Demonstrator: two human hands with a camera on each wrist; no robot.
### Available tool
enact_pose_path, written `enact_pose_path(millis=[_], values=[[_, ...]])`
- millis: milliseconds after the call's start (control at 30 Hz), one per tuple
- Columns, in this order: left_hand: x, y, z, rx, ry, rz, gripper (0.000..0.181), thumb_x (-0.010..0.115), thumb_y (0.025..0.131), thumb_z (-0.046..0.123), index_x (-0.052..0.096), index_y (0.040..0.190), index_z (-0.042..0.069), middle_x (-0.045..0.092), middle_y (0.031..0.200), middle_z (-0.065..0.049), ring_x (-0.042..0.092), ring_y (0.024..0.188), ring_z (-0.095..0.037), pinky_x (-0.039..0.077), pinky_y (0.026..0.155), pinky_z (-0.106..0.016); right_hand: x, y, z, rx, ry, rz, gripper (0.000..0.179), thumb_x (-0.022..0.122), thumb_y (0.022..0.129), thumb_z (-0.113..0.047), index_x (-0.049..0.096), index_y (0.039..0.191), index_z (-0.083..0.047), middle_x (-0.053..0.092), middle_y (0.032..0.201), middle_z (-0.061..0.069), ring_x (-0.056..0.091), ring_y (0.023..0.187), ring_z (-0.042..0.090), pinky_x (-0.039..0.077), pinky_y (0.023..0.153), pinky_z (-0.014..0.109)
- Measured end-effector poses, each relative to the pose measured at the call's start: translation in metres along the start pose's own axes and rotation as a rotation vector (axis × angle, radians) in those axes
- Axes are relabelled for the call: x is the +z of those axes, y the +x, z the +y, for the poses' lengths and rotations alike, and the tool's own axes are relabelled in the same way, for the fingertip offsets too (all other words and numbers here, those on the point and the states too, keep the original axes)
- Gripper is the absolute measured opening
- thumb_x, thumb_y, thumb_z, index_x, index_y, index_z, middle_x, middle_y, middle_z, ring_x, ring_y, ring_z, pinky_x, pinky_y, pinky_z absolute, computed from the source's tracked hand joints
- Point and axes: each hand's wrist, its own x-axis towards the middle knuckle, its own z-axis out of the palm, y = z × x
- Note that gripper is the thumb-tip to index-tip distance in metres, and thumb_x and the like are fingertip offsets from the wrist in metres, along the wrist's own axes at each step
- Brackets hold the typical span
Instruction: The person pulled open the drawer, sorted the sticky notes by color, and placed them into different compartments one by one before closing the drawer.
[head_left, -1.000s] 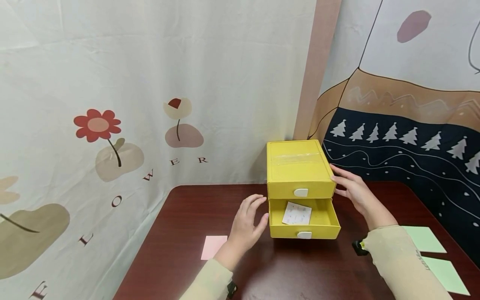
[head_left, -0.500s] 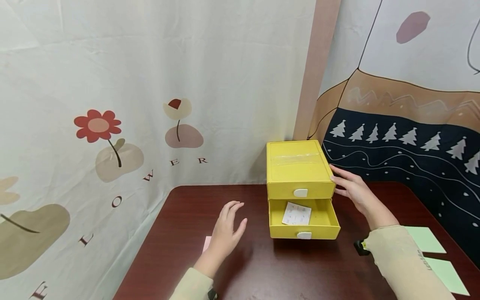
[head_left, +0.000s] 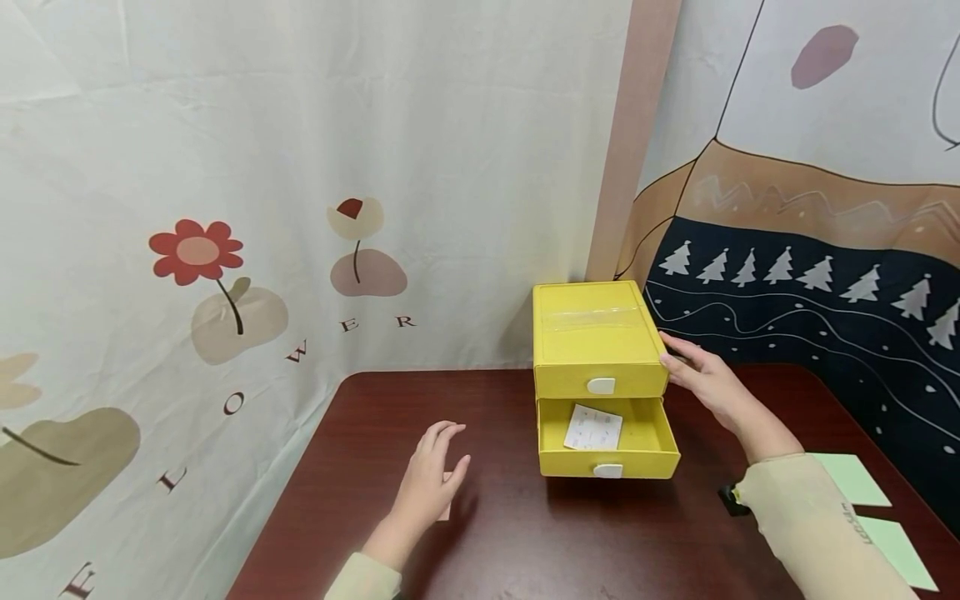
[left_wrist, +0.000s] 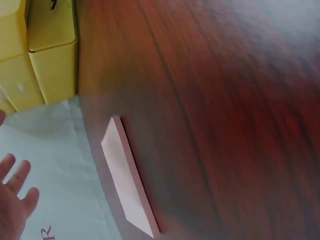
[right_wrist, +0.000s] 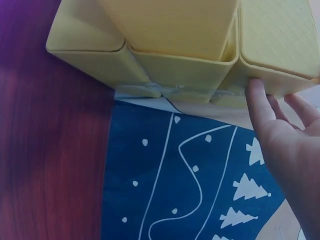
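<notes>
A yellow desktop drawer box (head_left: 600, 333) stands at the back of the table, its lower drawer (head_left: 570, 464) pulled out. In that drawer lies a white slip of paper (head_left: 594, 427) with faint print. My right hand (head_left: 716, 390) rests its fingers on the box's right side near the top; the right wrist view shows fingertips (right_wrist: 256, 87) touching the yellow wall (right_wrist: 190, 75). To the left, my left hand (head_left: 423, 483) hovers with fingers spread, holding nothing. Partly hidden behind it is a pink sticky note pad (head_left: 446, 510), seen whole in the left wrist view as a thin block (left_wrist: 127, 180).
Two light green note pads (head_left: 851, 479) lie at the table's right side, the nearer one partly covered by the right sleeve (head_left: 817, 517). Printed cloth (head_left: 465, 167) hangs behind the dark red-brown table (head_left: 570, 550).
My left hand has moved away from the drawer box, leftward and nearer, over to the pink sticky note pad. My right hand stays at the box's side, its fingers shifted slightly. The drawer has not moved.
</notes>
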Motion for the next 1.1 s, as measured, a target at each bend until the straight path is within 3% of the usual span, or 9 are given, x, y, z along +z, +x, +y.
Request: enact_pose_path(millis=[167, 233, 400, 467, 767, 1100], values=[[-0.003, -0.007, -0.007, -0.072, 0.031, -0.094, 0.051, 0.068, 0.086, 0.022, 0.05, 0.134, 0.02, 0.049, 0.131, -0.004, 0.05, 0.119, -0.027, 0.044, 0.094, -0.049, -0.003, 0.0, -0.002, -0.012, -0.022, -0.051, 0.068, 0.043, 0.098, -0.043, 0.017, 0.152, -0.012, 0.017, 0.156, 0.019, 0.045, 0.127, 0.028, 0.039, 0.101, 0.046], [-0.004, -0.009, -0.011, -0.09, 0.046, -0.119, 0.053, 0.069, 0.086, 0.024, 0.049, 0.135, 0.019, 0.049, 0.132, -0.006, 0.049, 0.121, -0.028, 0.044, 0.095, -0.051, -0.005, 0.0, -0.001, -0.02, -0.024, -0.068, 0.068, 0.043, 0.098, -0.043, 0.017, 0.152, -0.012, 0.016, 0.156, 0.019, 0.045, 0.127, 0.03, 0.039, 0.1, 0.045], [-0.005, -0.014, -0.021, -0.125, 0.085, -0.174, 0.058, 0.069, 0.085, 0.027, 0.048, 0.137, 0.014, 0.05, 0.133, -0.012, 0.048, 0.122, -0.033, 0.043, 0.095, -0.055, -0.008, 0.0, 0.0, -0.032, -0.021, -0.082, 0.067, 0.044, 0.098, -0.041, 0.018, 0.152, -0.012, 0.018, 0.155, 0.02, 0.052, 0.116, 0.006, 0.042, 0.098, 0.041], [-0.005, -0.016, -0.024, -0.149, 0.091, -0.199, 0.06, 0.07, 0.084, 0.027, 0.048, 0.138, 0.01, 0.049, 0.134, -0.015, 0.047, 0.123, -0.036, 0.042, 0.096, -0.056, -0.008, -0.001, 0.0, -0.028, -0.018, -0.081, 0.067, 0.044, 0.098, -0.041, 0.017, 0.152, -0.012, 0.018, 0.155, 0.02, 0.052, 0.114, 0.004, 0.042, 0.098, 0.042], [-0.007, -0.02, -0.034, -0.243, 0.121, -0.3, 0.065, 0.07, 0.083, 0.028, 0.046, 0.138, 0.002, 0.046, 0.137, -0.023, 0.044, 0.124, -0.046, 0.042, 0.091, -0.063, -0.006, -0.002, -0.003, -0.01, -0.015, -0.067, 0.067, 0.044, 0.098, -0.042, 0.017, 0.152, -0.012, 0.018, 0.155, 0.021, 0.049, 0.125, 0.027, 0.042, 0.098, 0.043], [-0.005, -0.022, -0.041, -0.314, 0.119, -0.43, 0.085, 0.078, 0.073, 0.037, 0.042, 0.14, -0.001, 0.037, 0.144, -0.028, 0.033, 0.131, -0.049, 0.038, 0.093, -0.066, -0.005, -0.002, -0.004, 0.0, 0.005, -0.06, 0.068, 0.045, 0.098, -0.041, 0.017, 0.152, -0.012, 0.018, 0.155, 0.021, 0.053, 0.113, 0.005, 0.041, 0.099, 0.047]])
